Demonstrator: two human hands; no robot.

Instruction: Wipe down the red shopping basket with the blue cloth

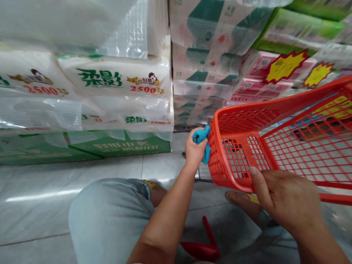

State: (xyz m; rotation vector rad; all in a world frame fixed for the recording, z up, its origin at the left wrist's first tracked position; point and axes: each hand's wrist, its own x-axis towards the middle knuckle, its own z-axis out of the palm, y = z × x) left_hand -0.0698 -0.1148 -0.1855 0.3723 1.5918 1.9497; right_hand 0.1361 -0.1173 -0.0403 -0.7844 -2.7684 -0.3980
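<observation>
In my left hand (194, 148) is a bunched blue cloth (201, 135), pressed to the outer end wall of an orange-red plastic shopping basket (217, 161). The fingers are closed round the cloth, partly hidden behind it. My right hand (288, 200) grips the near rim of the same basket, thumb over the edge and the other fingers mostly out of sight. The basket is tilted, its open side facing me, and its latticed floor and walls show. Nothing lies inside the part I can see.
Plastic-wrapped tissue packs (115, 79) are stacked at the left above green cartons (118, 145). More tissue packs (203, 69) rise behind the basket. Yellow starburst price signs (286, 66) hang at the right. Below me are a red plastic object (200, 251) and the grey tiled floor (115, 170).
</observation>
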